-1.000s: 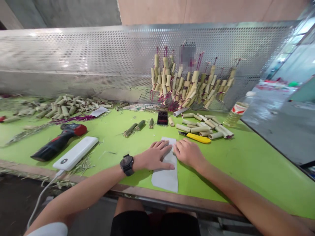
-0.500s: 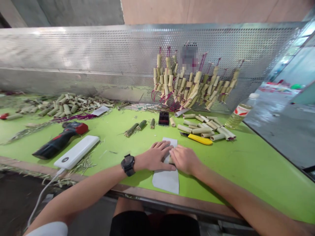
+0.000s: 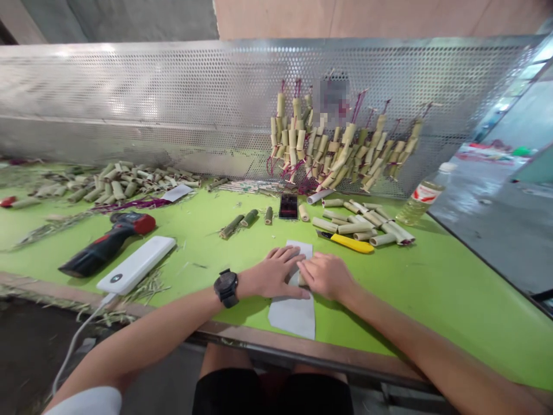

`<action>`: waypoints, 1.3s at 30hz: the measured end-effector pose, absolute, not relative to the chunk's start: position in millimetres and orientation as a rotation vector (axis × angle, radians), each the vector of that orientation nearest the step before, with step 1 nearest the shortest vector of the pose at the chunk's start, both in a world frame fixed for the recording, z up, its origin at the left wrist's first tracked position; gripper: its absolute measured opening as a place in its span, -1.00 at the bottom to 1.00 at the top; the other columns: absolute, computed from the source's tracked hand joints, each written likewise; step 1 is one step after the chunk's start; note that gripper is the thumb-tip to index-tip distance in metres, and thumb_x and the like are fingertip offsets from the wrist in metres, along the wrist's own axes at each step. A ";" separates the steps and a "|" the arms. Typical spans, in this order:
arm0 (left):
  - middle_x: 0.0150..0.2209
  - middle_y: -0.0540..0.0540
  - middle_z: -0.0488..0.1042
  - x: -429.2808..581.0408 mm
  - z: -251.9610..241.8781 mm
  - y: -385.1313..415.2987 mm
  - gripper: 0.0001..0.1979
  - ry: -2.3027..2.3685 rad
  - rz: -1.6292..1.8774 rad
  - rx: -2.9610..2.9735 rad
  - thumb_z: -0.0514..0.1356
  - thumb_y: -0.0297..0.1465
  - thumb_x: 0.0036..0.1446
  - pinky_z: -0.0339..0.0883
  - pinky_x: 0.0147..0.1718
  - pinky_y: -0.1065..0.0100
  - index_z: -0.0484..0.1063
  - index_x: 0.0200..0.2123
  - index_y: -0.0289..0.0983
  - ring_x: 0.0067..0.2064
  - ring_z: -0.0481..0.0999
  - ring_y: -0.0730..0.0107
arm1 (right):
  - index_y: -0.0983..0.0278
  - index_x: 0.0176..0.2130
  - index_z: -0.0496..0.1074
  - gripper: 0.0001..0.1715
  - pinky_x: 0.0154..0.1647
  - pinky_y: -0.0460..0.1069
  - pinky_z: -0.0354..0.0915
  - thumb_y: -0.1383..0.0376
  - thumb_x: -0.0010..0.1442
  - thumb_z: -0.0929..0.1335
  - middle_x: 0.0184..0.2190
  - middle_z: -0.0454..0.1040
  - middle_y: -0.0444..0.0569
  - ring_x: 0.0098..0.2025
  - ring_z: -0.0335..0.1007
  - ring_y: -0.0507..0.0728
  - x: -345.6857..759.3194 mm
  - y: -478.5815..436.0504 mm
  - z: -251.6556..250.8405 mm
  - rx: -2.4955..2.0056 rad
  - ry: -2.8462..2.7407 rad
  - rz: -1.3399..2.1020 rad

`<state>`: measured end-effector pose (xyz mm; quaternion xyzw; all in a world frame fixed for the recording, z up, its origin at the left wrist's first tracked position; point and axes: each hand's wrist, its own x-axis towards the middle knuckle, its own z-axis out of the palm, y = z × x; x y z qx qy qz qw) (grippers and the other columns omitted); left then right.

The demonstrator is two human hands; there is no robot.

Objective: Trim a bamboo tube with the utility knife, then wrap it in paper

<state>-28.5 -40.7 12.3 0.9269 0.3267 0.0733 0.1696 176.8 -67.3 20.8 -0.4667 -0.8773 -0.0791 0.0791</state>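
A pale strip of sandpaper-like sheet (image 3: pixel 294 317) lies on the green table in front of me. My left hand (image 3: pixel 279 274) rests flat on it, fingers spread, with a black watch on the wrist. Close on its right, my right hand (image 3: pixel 326 276) has its fingers curled over a short bamboo piece (image 3: pixel 302 279), mostly hidden between the hands. A yellow utility knife (image 3: pixel 352 243) lies beyond my right hand. Past the sheet stand or lie a few short bamboo pieces (image 3: pixel 268 215) and a small dark box (image 3: pixel 288 206).
Strung bamboo pieces (image 3: pixel 334 150) hang on the perforated metal panel (image 3: pixel 151 98). Cut bamboo lies piled at back left. A power drill (image 3: pixel 108 242) and white power bank (image 3: pixel 138 265) are at left; a bottle (image 3: pixel 425 196) stands at right beyond linked bamboo (image 3: pixel 363 222).
Both hands remain over the bamboo piece on the sheet. My right hand has shifted slightly upward, and its fingers are a little differently placed. The whole view has moved slightly.
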 end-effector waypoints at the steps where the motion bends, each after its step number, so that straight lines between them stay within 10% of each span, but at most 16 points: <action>1: 0.48 -0.28 -0.04 -28.8 11.4 -40.4 0.06 0.925 0.213 2.638 0.01 0.36 0.10 -0.15 0.38 -0.09 0.03 0.46 -0.21 0.48 -0.10 -0.17 | 0.32 -0.40 0.57 -0.37 -0.43 -0.03 0.03 0.25 0.49 0.11 -0.52 0.54 0.03 -0.45 0.35 0.07 179.5 -64.6 22.2 -1.484 -2.592 -0.254; 39: 0.51 -0.23 -0.23 -39.6 11.8 -28.8 0.28 0.856 0.133 2.625 0.12 0.42 -0.10 -0.35 0.40 -0.10 -0.15 0.50 -0.19 0.49 -0.24 -0.22 | 0.34 -0.42 0.59 -0.37 -0.46 -0.01 -0.01 0.22 0.48 0.12 -0.47 0.58 0.09 -0.44 0.39 0.09 188.8 -55.5 20.5 -1.712 -2.471 -0.288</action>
